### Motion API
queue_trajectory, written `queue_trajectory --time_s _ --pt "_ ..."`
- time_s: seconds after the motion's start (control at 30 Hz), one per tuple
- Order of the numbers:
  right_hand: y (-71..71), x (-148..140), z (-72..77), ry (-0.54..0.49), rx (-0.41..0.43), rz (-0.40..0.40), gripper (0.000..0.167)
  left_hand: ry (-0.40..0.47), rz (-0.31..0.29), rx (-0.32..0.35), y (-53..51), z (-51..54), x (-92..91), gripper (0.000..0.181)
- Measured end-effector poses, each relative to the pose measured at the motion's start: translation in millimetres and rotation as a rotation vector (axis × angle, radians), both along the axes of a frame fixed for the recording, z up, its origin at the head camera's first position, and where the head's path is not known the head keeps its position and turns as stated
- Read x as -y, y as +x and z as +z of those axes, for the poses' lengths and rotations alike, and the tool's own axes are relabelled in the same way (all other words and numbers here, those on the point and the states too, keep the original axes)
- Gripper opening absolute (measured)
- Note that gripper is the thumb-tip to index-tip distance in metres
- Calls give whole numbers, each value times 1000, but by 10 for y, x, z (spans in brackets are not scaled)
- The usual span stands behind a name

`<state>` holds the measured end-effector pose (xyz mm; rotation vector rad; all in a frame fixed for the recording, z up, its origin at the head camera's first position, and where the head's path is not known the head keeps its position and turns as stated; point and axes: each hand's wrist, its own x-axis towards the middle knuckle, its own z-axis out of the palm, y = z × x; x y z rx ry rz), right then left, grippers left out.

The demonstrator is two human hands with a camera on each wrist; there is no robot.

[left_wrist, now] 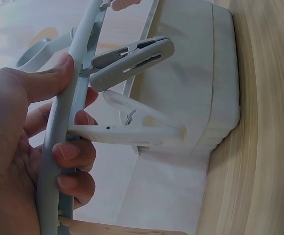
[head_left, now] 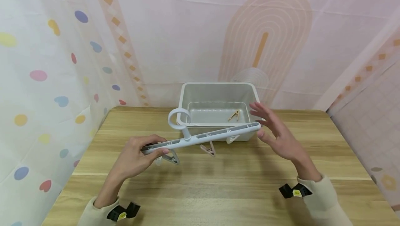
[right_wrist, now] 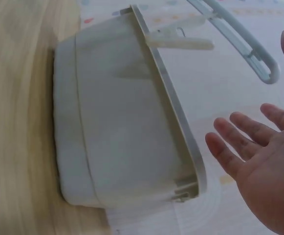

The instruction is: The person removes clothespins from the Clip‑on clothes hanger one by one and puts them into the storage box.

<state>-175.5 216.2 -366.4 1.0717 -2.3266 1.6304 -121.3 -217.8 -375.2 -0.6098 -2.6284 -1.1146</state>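
In the head view, your left hand [head_left: 135, 155] grips the hanger [head_left: 194, 140], which slants toward half past two, ending near your spread, unoccupied right hand [head_left: 279, 139]; only here a gold clip [head_left: 234, 116] shows, inside the bin [head_left: 218, 92] at twelve o'clock. The left wrist view adds a grey clip [left_wrist: 132, 63] close up; the right wrist view reveals the right hand clear of the hanger.

Both sleeves [head_left: 323, 199] are cream — each carries a blocky black device [head_left: 303, 189] (with yellow label [head_left: 297, 193]).

In the left wrist view, the bottom edge crops the hanger [left_wrist: 61, 115] and a tan piece [left_wrist: 124, 229].
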Motion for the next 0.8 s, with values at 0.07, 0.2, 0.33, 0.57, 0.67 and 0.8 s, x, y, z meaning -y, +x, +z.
queue_trajectory --time_s 0.07,0.2,0.33,0.57,0.67,0.8 --pt "37 18 -38 -26 9 12 77 2 1 -4 5 -6 2 16" --pt "125 65 -103 -65 38 34 78 10 -1 -15 8 -18 1 16" --pt "196 119 -158 -91 63 46 81 24 -8 -24 12 -24 -3 17" --pt "269 225 -250 -80 121 17 76 28 -6 -19 14 -31 -2 17" --pt "289 291 -296 -71 116 -11 73 30 -7 -15 15 -31 -4 16" --pt "302 374 -370 -75 98 -56 69 36 -11 -20 14 -29 -11 17"
